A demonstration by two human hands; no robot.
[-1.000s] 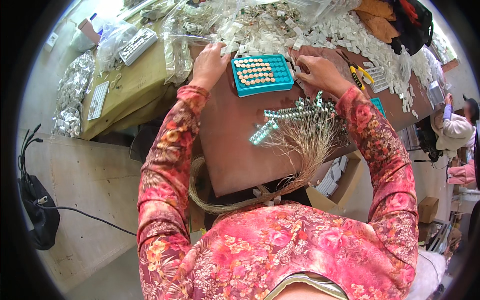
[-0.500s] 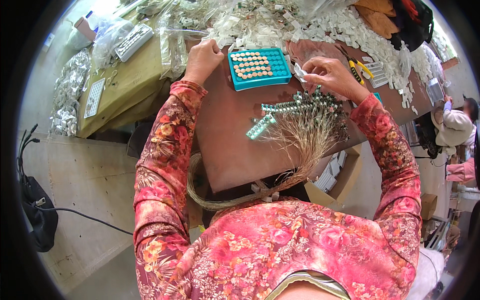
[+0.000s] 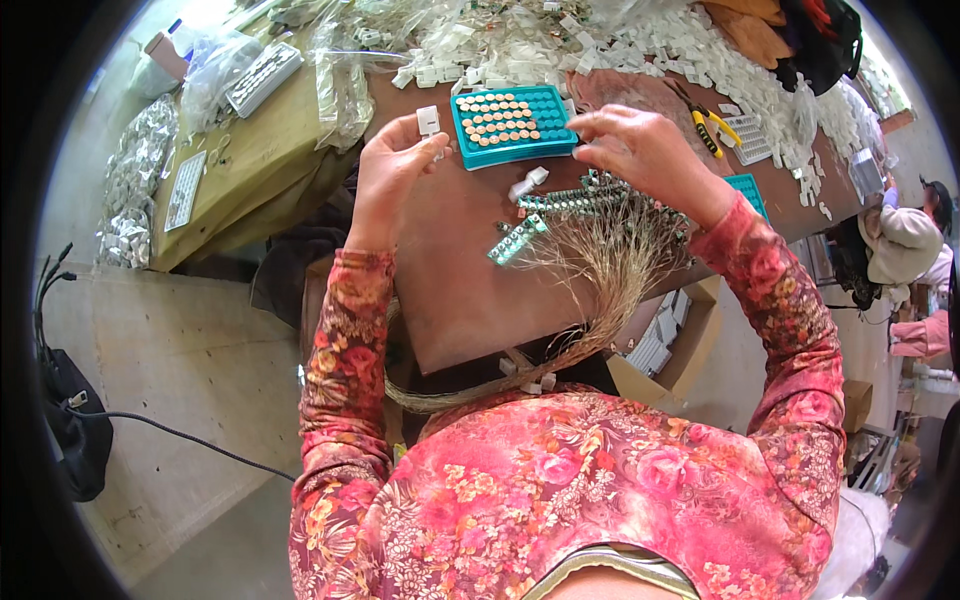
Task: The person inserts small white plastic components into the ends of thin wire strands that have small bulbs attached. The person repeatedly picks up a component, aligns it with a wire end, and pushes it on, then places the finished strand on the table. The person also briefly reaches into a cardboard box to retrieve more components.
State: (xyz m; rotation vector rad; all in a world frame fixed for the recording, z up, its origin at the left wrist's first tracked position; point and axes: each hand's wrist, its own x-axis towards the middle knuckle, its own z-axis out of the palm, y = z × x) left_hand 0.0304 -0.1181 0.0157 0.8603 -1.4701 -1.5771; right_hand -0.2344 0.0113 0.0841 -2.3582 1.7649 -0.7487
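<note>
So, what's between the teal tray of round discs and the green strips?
A small white piece lies on the brown table there, in the head view.

Eight o'clock: I see pale grey, stained floor [image 3: 160, 480] | ten: olive-green cloth-covered table [image 3: 270, 165] | twelve: brown flat-topped table [image 3: 455, 275] | two: bright white glare [image 3: 888, 80] yonder

Exposure: bright overall, diffuse. Highlights: upper-left and upper-right rims, washed out nearly to white. Sheen: soft, across the brown table [image 3: 460, 300]; glints on clear plastic sheeting [image 3: 340, 95]. Shadow: dark below the table's near edge. Blur: one small white piece [image 3: 528, 183], smeared; co-worker [image 3: 897, 245] at right, soft. Distortion: fisheye, shapes bowing toward the rim, corners black.
</note>
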